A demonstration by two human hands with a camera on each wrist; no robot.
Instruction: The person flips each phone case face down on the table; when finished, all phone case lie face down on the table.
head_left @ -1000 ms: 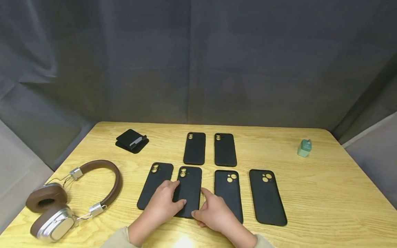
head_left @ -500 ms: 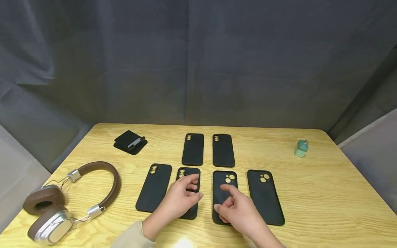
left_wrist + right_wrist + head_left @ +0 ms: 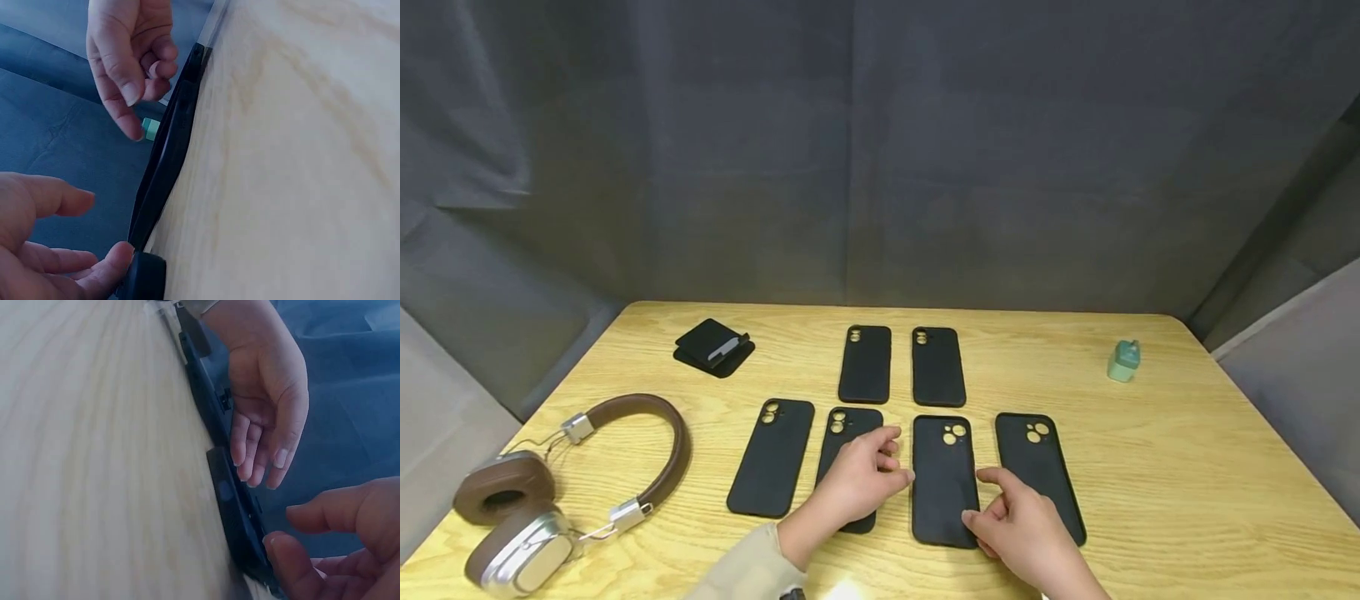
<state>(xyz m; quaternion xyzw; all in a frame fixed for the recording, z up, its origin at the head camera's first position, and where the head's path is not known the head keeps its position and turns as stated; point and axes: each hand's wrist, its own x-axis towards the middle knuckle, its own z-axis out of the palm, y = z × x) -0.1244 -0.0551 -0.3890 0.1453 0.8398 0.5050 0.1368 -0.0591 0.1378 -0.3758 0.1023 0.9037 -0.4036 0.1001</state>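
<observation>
Grey cloth hangs behind our surface, where the phone cases lie flat, gaps between them presumably left for easy gripping. Our left hand and right hand flank one front-row case, fingers parted, clasping nothing.

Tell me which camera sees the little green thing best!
The head view, because nothing covers the little green thing there. The left wrist view shows only a bit of it, by the right hand. I can't spot it in the right wrist view.
</observation>
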